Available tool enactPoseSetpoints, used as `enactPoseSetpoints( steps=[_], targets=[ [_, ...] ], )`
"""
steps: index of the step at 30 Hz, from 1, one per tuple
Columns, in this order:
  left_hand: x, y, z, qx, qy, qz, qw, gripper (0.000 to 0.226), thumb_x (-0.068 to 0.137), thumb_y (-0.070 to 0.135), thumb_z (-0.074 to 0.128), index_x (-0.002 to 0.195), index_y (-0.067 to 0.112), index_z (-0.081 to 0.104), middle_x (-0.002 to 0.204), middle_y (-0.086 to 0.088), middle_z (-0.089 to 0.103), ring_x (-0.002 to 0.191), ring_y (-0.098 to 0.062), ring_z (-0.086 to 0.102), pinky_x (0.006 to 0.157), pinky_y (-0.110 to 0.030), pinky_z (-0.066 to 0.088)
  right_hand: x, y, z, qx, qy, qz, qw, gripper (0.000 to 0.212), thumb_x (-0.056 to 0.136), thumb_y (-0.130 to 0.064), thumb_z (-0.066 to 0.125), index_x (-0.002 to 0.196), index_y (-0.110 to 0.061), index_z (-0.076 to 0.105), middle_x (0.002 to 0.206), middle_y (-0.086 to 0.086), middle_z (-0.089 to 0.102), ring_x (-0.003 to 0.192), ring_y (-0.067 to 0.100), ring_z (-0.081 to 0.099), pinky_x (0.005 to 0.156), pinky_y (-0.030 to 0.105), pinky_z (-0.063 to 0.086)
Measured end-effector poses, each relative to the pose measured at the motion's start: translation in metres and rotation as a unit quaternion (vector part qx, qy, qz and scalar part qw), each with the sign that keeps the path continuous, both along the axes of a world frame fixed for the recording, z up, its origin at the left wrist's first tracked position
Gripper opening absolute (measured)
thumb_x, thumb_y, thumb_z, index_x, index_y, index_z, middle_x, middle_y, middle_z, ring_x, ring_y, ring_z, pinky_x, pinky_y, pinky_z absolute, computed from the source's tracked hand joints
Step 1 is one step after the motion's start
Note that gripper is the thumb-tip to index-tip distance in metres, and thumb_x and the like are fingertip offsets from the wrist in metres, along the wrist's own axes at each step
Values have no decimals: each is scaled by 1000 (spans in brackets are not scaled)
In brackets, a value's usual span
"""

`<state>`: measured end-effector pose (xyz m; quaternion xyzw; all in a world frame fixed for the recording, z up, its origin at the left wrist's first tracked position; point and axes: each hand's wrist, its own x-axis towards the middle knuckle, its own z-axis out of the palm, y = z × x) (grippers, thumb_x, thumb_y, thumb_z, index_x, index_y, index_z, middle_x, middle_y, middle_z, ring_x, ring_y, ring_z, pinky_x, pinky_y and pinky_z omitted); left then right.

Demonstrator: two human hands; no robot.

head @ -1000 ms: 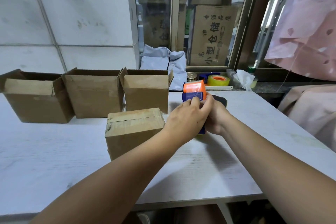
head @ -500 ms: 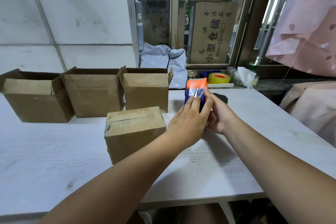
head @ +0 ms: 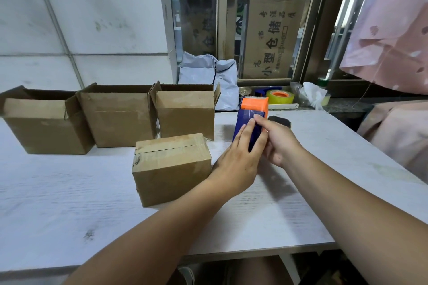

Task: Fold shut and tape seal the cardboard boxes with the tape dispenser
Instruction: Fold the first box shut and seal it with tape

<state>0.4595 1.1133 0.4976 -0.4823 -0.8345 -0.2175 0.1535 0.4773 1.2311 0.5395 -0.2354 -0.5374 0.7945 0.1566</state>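
A blue tape dispenser with an orange top (head: 252,111) is held upright above the white table (head: 69,192), right of centre. My right hand (head: 278,143) grips it from the right, thumb on the tape at its front. My left hand (head: 238,159) lies flat against its left side, fingers stretched up along the blue body. A small cardboard box (head: 171,169) with folded, taped flaps sits just left of my hands. Behind it, three open boxes stand in a row: left (head: 44,122), middle (head: 118,118), right (head: 185,115).
On the sill behind the table lie grey plastic mailer bags (head: 208,76), a yellow tape roll with an orange core (head: 280,97), a second dispenser and a crumpled tissue (head: 312,97). A small black object (head: 280,120) lies on the table behind my right hand. Pink fabric (head: 389,30) hangs at right.
The dispenser has tilted and risen slightly. My left hand has slid from covering its front to lying flat along its left side, and my right thumb now presses on the tape.
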Motion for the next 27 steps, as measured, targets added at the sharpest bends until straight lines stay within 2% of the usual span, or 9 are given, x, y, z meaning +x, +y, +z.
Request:
enactPoseSetpoints(
  steps=[4, 7, 9, 11, 15, 17, 21, 23, 27],
  targets=[
    [6, -6, -4, 1, 44, -1, 999, 68, 76, 0, 60, 140, 12, 39, 155, -22, 16, 113, -37, 55, 63, -38, 53, -3, 5, 1, -12, -11, -52, 999, 23, 87, -28, 67, 101, -9, 67, 100, 11, 71, 89, 26, 68, 80, 39, 57],
    [11, -11, 7, 40, 101, -21, 994, 52, 68, 1, 67, 114, 11, 46, 143, -24, 40, 84, -31, 63, 46, -32, 49, -1, 10, 2, 43, 6, -58, 997, 14, 90, -25, 63, 95, -12, 64, 95, 12, 70, 85, 27, 67, 79, 40, 57],
    [10, -12, 16, 35, 164, -25, 986, 34, 71, 6, 65, 103, 9, 53, 136, -23, 47, 82, -30, 60, 51, -34, 51, 0, 10, 4, 124, 12, -47, 991, 23, 88, -27, 66, 106, -14, 64, 93, 8, 70, 85, 26, 67, 65, 34, 54],
    [5, -13, 26, 14, 212, -1, 977, 21, 74, 10, 60, 95, 6, 60, 126, -20, 55, 82, -29, 57, 57, -36, 50, 0, 9, 9, 297, -45, -32, 953, 41, 86, -31, 67, 122, -20, 53, 98, 4, 65, 89, 26, 62, 66, 31, 46],
    [6, -21, 50, 7, 194, 64, 979, 20, 67, 9, 69, 85, 8, 64, 100, -13, 63, 71, -29, 59, 51, -31, 41, 7, -3, 18, 627, -183, 10, 757, 40, 90, -24, 53, 126, -15, 38, 99, 15, 53, 92, 33, 50, 74, 35, 39],
    [17, -27, 69, 41, 141, 77, 986, 16, 76, 14, 67, 90, 9, 66, 102, -11, 62, 75, -30, 60, 58, -32, 40, 8, -3, 13, 667, -196, 33, 718, 34, 91, -24, 53, 121, -11, 44, 104, 19, 60, 98, 36, 53, 71, 34, 38],
    [7, -47, 92, 35, 50, 143, 988, 21, 94, 30, 45, 109, 24, 59, 113, 3, 55, 105, -20, 51, 97, -35, 32, 3, 5, -2, 706, -239, 50, 664, 31, 89, -37, 61, 106, -12, 56, 101, 15, 63, 92, 32, 56, 61, 30, 35],
    [-7, -62, 96, 50, -26, 162, 985, 19, 94, 30, 47, 106, 23, 59, 114, 2, 56, 107, -20, 52, 97, -36, 37, 1, 8, -5, 715, -245, 47, 653, 34, 88, -42, 62, 100, -10, 61, 96, 14, 64, 87, 30, 56, 55, 29, 33],
    [-26, -79, 80, -11, -58, 221, 973, 20, 94, 33, 48, 103, 21, 60, 110, -2, 59, 103, -24, 54, 89, -36, 42, 1, 13, -3, 715, -237, 74, 654, 38, 87, -46, 62, 94, -8, 63, 84, 11, 59, 79, 26, 53, 51, 30, 31]
  ],
)
